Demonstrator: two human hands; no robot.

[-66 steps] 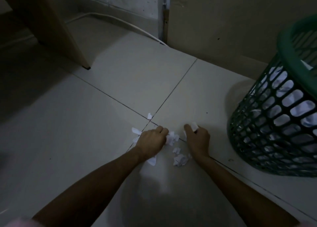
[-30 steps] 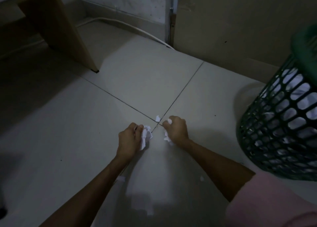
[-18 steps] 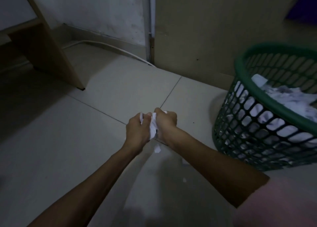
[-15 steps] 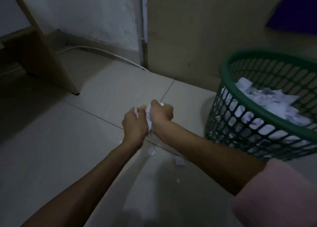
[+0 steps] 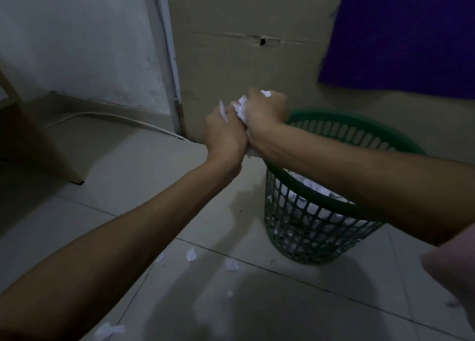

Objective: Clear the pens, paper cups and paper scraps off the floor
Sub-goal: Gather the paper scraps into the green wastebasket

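My left hand (image 5: 223,134) and my right hand (image 5: 264,114) are pressed together, fingers curled round a bunch of white paper scraps (image 5: 241,109). They are raised just left of the rim of a green mesh basket (image 5: 308,219), which holds white paper. Loose scraps lie on the tiled floor below: one (image 5: 191,254), another (image 5: 231,264), and a larger one near the bottom edge (image 5: 109,330). No pens or paper cups show.
A wooden furniture leg (image 5: 59,160) stands at the left. A white cable (image 5: 115,118) runs along the skirting. A beige panel (image 5: 244,32) and a purple sheet (image 5: 401,32) rise behind the basket. A pink sleeve (image 5: 457,263) fills the right edge.
Both hands gathered the scraps off the floor, came together and rose toward the basket rim. A few scraps fell back to the tiles. The view tilted up.
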